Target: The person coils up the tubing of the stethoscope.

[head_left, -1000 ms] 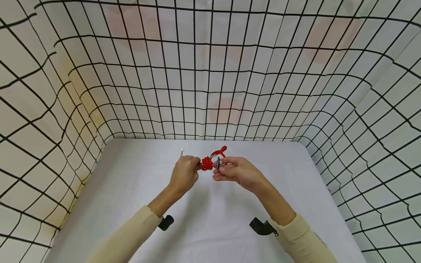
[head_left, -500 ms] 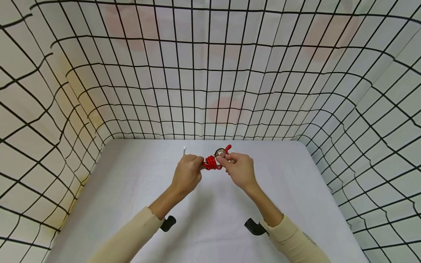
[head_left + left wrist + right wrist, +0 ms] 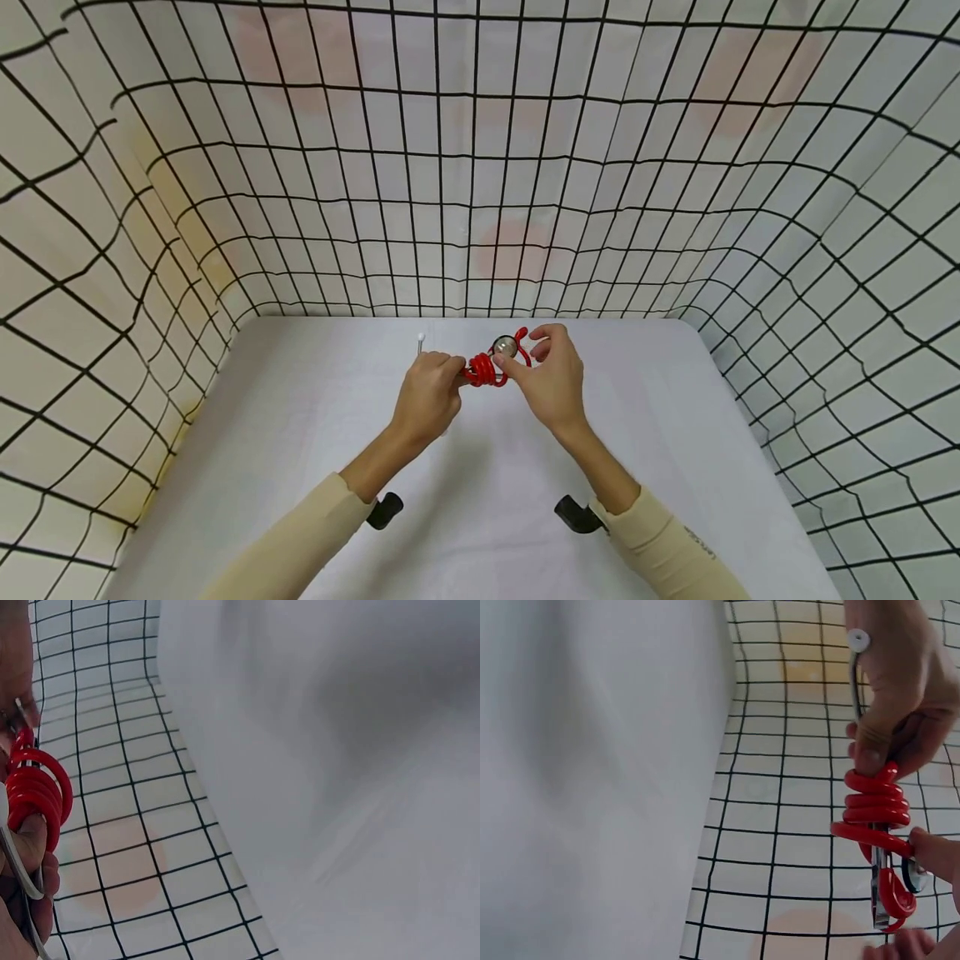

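Note:
A stethoscope is held up above the table, its red tubing (image 3: pixel 482 369) wound in several tight coils around its metal tubes (image 3: pixel 879 881). My left hand (image 3: pixel 427 396) grips it at the left end of the coils, and a white ear tip (image 3: pixel 422 337) pokes up behind that hand. The round chest piece (image 3: pixel 505 346) hangs at the right end, beside a free loop of tubing. My right hand (image 3: pixel 557 387) touches the chest piece and tubing there with its thumb, while its fingers stand apart from the thumb. The palm side of the left hand is partly hidden.
A white table (image 3: pixel 480 517) lies under both hands. Black wire grid (image 3: pixel 480 179) over pale sheeting rises at the back and both sides. Each sleeve carries a black wrist mount, one on the left (image 3: pixel 385 510) and one on the right (image 3: pixel 576 514).
The chest piece has turned from edge-on to face-on. My right hand has rolled round, and its fingers have spread away from the tubing. My left hand keeps its grip, shifted slightly right.

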Tool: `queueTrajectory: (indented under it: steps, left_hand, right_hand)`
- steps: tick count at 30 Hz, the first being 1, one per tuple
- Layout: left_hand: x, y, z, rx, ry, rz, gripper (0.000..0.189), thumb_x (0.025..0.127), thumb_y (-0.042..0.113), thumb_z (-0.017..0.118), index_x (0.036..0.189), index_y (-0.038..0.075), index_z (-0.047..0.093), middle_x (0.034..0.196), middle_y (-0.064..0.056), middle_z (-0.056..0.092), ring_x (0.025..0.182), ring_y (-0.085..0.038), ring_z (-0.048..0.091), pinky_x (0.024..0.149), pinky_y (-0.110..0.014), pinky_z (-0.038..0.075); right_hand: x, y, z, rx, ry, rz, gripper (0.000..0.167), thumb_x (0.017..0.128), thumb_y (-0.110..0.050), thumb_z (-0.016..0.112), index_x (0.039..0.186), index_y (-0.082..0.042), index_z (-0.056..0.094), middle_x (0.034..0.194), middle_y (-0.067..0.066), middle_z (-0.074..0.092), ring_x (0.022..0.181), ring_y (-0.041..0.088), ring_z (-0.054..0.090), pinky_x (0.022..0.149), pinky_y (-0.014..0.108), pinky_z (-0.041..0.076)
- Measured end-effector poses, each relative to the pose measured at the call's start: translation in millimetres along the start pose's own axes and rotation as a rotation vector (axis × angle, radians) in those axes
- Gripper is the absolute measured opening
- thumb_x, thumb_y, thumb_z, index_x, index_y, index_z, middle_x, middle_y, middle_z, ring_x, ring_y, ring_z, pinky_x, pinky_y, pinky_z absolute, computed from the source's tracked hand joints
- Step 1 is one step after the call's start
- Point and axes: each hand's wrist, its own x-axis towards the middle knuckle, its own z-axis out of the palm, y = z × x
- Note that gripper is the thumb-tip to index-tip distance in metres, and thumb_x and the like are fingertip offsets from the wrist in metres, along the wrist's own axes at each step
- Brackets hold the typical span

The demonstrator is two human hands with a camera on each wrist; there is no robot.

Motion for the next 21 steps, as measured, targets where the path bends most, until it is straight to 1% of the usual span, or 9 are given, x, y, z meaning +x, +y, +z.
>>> queueTrajectory:
  steps: [2,4,7,10,13,19,21]
  left_hand:
    - [-0.2,-0.9,0.4,0.001,0.005,0.001,0.005,0.086,0.0,0.078,0.09,0.001,0.076,0.082,-0.006,0.076,0.077,-0.021,0.068,0.077,-0.034,0.057]
    - [-0.5,-1.4,0.2,0.0,0.015,0.003,0.006,0.085,-0.001,0.078,0.09,0.002,0.076,0.082,-0.006,0.075,0.077,-0.021,0.067,0.076,-0.034,0.057]
    - [-1.4,-2.1,0.1,-0.005,0.025,0.011,0.006,0.084,-0.001,0.078,0.09,0.001,0.076,0.081,-0.007,0.075,0.076,-0.021,0.067,0.075,-0.035,0.056]
    - [-2.5,-2.7,-0.4,-0.011,0.031,0.012,0.007,0.084,-0.001,0.078,0.09,0.001,0.076,0.081,-0.007,0.074,0.076,-0.022,0.067,0.074,-0.035,0.056]
    - [-2.8,-3.5,-0.3,-0.015,0.035,0.008,0.007,0.084,-0.002,0.078,0.09,0.001,0.076,0.081,-0.007,0.075,0.076,-0.022,0.067,0.074,-0.035,0.056]
    - [-2.0,-3.7,0.2,-0.012,0.036,0.012,0.007,0.085,-0.003,0.076,0.09,0.001,0.076,0.082,-0.007,0.075,0.077,-0.021,0.067,0.074,-0.033,0.056]
    - [-1.7,-3.5,-0.4,-0.009,0.037,0.011,0.007,0.084,-0.003,0.077,0.09,0.001,0.075,0.081,-0.007,0.075,0.077,-0.021,0.067,0.074,-0.033,0.056]
  right_hand:
    - [3.0,0.1,-2.0,0.003,-0.054,0.073,0.062,0.081,-0.036,0.085,0.124,-0.006,0.052,0.106,0.013,0.06,0.098,0.026,0.056,0.069,0.038,0.05]
    - [5.5,0.7,-4.4,0.016,-0.123,0.132,0.064,0.083,-0.038,0.083,0.128,-0.008,0.049,0.116,0.014,0.061,0.109,0.028,0.057,0.076,0.04,0.054]
    - [7.0,0.7,-7.8,0.046,-0.205,0.172,0.058,0.086,-0.036,0.081,0.128,-0.011,0.05,0.122,0.015,0.064,0.113,0.03,0.061,0.081,0.044,0.06]
    - [6.7,-0.2,-9.1,0.075,-0.235,0.148,0.048,0.088,-0.03,0.08,0.123,-0.012,0.055,0.125,0.016,0.066,0.114,0.033,0.065,0.082,0.046,0.061]
    - [5.7,-2.1,-9.0,0.08,-0.222,0.111,0.039,0.088,-0.027,0.08,0.118,-0.014,0.059,0.124,0.013,0.068,0.114,0.032,0.066,0.082,0.046,0.061]
    - [5.0,-4.2,-6.7,0.089,-0.174,0.033,0.035,0.086,-0.02,0.082,0.115,-0.014,0.062,0.117,0.008,0.071,0.114,0.028,0.066,0.087,0.044,0.06]
    - [4.9,-4.5,-5.9,0.094,-0.169,0.012,0.035,0.086,-0.018,0.082,0.114,-0.014,0.063,0.117,0.008,0.072,0.111,0.029,0.068,0.085,0.044,0.061]
